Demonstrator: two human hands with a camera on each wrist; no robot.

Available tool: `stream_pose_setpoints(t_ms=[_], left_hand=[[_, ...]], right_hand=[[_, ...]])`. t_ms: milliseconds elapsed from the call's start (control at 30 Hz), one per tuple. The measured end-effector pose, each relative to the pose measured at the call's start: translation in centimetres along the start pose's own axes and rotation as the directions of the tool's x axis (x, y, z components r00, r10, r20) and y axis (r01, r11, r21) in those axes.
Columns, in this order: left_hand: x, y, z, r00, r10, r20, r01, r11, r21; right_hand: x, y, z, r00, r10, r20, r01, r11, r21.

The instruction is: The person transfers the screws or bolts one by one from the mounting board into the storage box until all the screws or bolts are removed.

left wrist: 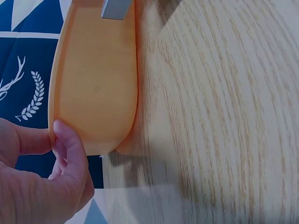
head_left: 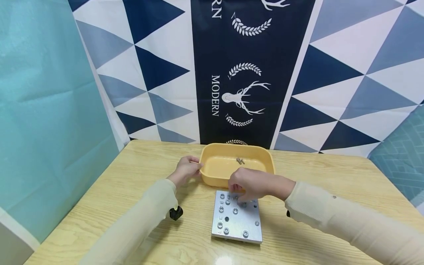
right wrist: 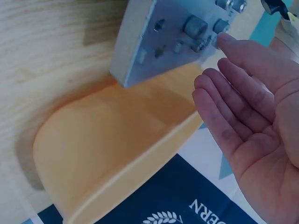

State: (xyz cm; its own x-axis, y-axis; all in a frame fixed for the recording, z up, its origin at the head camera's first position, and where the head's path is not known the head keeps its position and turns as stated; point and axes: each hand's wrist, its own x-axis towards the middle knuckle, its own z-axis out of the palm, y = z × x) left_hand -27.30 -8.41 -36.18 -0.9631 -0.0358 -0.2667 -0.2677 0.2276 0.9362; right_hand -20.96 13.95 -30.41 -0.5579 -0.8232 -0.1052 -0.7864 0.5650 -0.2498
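Observation:
My left hand (head_left: 188, 168) pinches the rim of a yellow plastic bin (head_left: 214, 181) at its left end; thumb and fingers on the rim show in the left wrist view. My right hand (head_left: 250, 182) is over the far side of a silver metal plate (head_left: 236, 221). In the right wrist view its thumb tip reaches the socket-head screws (right wrist: 195, 27) on the plate, and the other fingers are loosely bent with nothing seen between them. Several screws stand in the plate among a few open holes. Part of the plate's far edge is hidden under this hand.
A few small loose screws (head_left: 240, 161) lie inside the bin. The wooden table (head_left: 159, 162) meets a patterned cloth backdrop (head_left: 245, 73) behind the bin. A teal sheet (head_left: 56, 92) hangs at the left. The plate lies just in front of the bin.

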Motion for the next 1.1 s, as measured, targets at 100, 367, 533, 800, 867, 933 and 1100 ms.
stream_pose_setpoints(t_ms=[100,367,533,800,867,933,1100], left_hand=[[0.0,0.1,0.0,1.000,0.001,-0.001,-0.001,1.000,0.000],[-0.1,-0.1,0.2,1.000,-0.012,0.004,0.012,1.000,-0.014],[-0.1,-0.1,0.2,1.000,-0.002,0.005,0.002,1.000,-0.012],[0.0,0.0,0.0,1.000,0.008,-0.006,-0.008,1.000,-0.008],[-0.1,0.1,0.0,1.000,0.008,-0.006,-0.008,1.000,-0.009],[-0.1,0.1,0.0,1.000,0.007,-0.003,-0.007,1.000,-0.011],[-0.1,0.1,0.1,1.000,0.003,-0.003,-0.003,1.000,-0.008]], right_hand=[[0.1,0.0,0.4,1.000,0.007,0.004,-0.008,1.000,0.013],[0.2,0.4,1.6,1.000,-0.011,-0.028,0.012,0.999,0.049],[0.2,0.5,1.7,0.998,-0.035,-0.056,0.039,0.997,0.072],[0.4,0.5,1.7,0.998,-0.023,-0.051,0.028,0.996,0.085],[0.4,0.5,1.8,0.999,-0.018,-0.046,0.022,0.996,0.091],[0.4,0.5,1.8,0.999,-0.013,-0.043,0.017,0.995,0.098],[0.4,0.5,2.1,0.998,-0.007,-0.061,0.013,0.994,0.107]])
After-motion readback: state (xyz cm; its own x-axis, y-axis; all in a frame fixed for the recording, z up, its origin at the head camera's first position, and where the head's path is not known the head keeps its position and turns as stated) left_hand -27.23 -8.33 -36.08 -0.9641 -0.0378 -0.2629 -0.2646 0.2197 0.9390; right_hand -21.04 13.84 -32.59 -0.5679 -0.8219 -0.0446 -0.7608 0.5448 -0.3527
